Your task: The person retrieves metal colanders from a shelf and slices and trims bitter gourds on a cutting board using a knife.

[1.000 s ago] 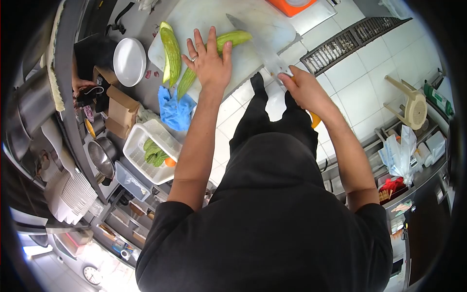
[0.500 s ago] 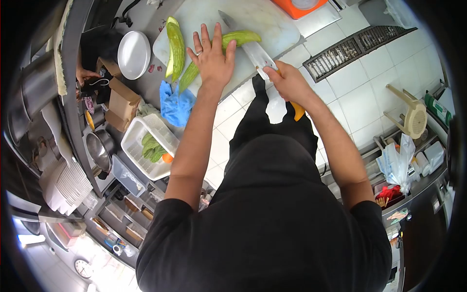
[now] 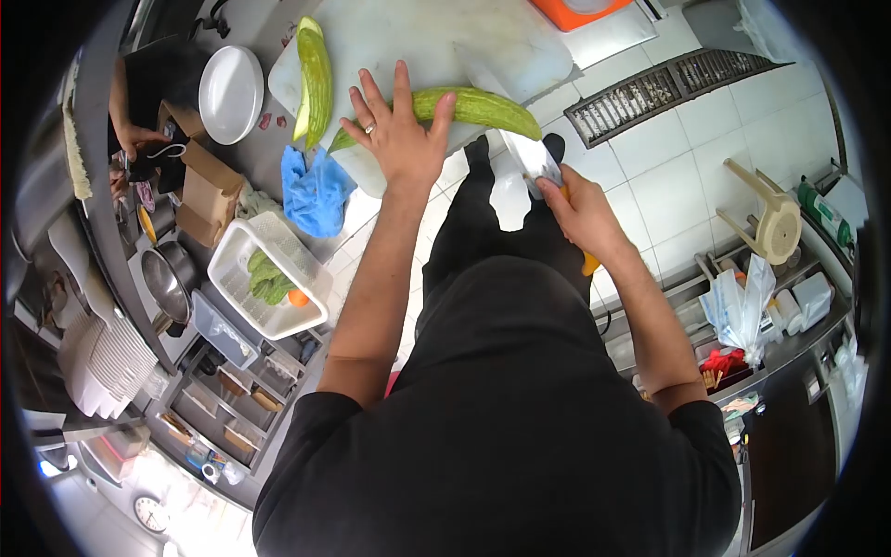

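Note:
My left hand [image 3: 401,139], fingers spread, rests flat across a long, ridged green cucumber [image 3: 483,109]. One end of the cucumber shows to the left of the hand; the other reaches past the near edge of the white cutting board [image 3: 418,37]. In my right hand [image 3: 587,215] is a kitchen knife [image 3: 527,156] with a yellow handle. Its blade crosses the cucumber's right part and shows on both sides; whether it lies beneath or cuts in, I cannot tell. Another green cucumber [image 3: 316,84], pale along one side, lies at the board's left.
Left of the board are a white plate [image 3: 231,95], a blue cloth [image 3: 316,192], a cardboard box [image 3: 210,193] and a white basket [image 3: 295,262] holding greens. Another person's hand [image 3: 139,139] is at far left. A floor drain [image 3: 668,93] and a beige stool [image 3: 778,227] are at right.
The knife and my right hand have drawn back toward my body and rightward. The cucumber under my left hand has shifted right, beyond the board's edge. The whole view has moved slightly.

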A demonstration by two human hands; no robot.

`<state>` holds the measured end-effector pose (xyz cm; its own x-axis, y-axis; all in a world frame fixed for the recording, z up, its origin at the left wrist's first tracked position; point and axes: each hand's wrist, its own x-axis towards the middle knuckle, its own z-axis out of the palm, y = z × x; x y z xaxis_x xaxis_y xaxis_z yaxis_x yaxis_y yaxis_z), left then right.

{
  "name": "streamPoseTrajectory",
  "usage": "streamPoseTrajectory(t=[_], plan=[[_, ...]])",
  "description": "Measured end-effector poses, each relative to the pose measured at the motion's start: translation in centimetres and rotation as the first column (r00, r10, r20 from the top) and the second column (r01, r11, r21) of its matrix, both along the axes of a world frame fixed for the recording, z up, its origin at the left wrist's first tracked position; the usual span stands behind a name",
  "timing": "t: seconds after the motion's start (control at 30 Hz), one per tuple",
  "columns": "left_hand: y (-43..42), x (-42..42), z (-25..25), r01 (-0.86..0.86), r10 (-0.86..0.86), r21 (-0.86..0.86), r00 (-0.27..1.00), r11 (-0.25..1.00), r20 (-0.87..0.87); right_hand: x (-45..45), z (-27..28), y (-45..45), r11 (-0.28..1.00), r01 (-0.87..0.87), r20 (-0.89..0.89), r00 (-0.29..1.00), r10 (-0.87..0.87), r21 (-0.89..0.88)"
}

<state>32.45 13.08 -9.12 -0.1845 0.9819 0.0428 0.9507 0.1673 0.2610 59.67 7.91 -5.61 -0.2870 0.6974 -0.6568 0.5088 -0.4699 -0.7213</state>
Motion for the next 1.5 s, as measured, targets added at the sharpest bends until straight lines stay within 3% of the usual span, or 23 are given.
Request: streamPoseTrajectory(t=[0.27, 0.5, 0.63, 0.73, 0.83, 0.93, 1.07, 1.2, 1.37, 1.47, 1.5], plan=[[-0.1, 0.3, -0.1, -0.002, 0.002, 0.008, 0.999, 1.000, -0.032, -2.4, -0.3, 0.3, 0.998, 0.022, 0.000, 1.000, -0.022, 0.053], [-0.4, 0.3, -0.3, -0.005, 0.005, 0.008, 0.999, 1.000, -0.053, -6.6, -3.0, 0.6, 0.961, 0.073, -0.072, 0.996, -0.056, 0.266], [0.0, 0.5, 0.6, 0.014, -0.015, -0.024, 0.999, 1.000, -0.037, -7.9, -3.4, 1.7, 0.973, 0.085, -0.153, 0.987, -0.052, 0.215], [-0.7, 0.5, 1.1, 0.003, -0.002, -0.029, 1.000, 1.000, 0.025, -6.5, -2.0, 1.8, 0.993, 0.112, -0.203, 0.972, -0.118, -0.043], [-1.1, 0.4, 0.9, -0.076, 0.077, -0.005, 0.992, 0.997, 0.097, -4.7, -3.3, 0.1, 0.975, 0.207, -0.209, 0.960, -0.186, 0.080], [-1.3, 0.1, -0.2, -0.097, 0.097, -0.001, 0.990, 0.995, 0.099, -3.3, -3.0, -0.8, 0.979, 0.203, -0.207, 0.957, -0.202, -0.018], [-1.7, 0.0, -0.4, -0.037, 0.036, 0.011, 0.997, 0.999, 0.074, -2.7, -3.2, -0.4, 0.996, 0.064, -0.143, 0.987, -0.071, -0.054], [-1.6, -0.1, -0.3, -0.033, 0.033, 0.005, 0.998, 0.999, 0.059, -3.6, -5.2, -0.9, 0.963, 0.129, -0.197, 0.977, -0.083, 0.238], [-1.8, 0.1, -0.5, -0.031, 0.031, 0.014, 0.999, 0.999, 0.038, -6.3, -5.9, 0.4, 0.846, -0.021, -0.102, 0.991, 0.088, 0.532], [-1.7, 0.0, -0.3, -0.039, 0.039, 0.014, 0.999, 0.999, 0.037, -7.7, -5.0, 0.6, 0.958, -0.001, -0.172, 0.984, 0.053, 0.286], [-1.6, 0.0, -0.3, -0.040, 0.039, 0.011, 0.998, 0.999, 0.038, -8.0, -5.6, 0.3, 0.925, 0.001, -0.125, 0.991, 0.050, 0.380]])
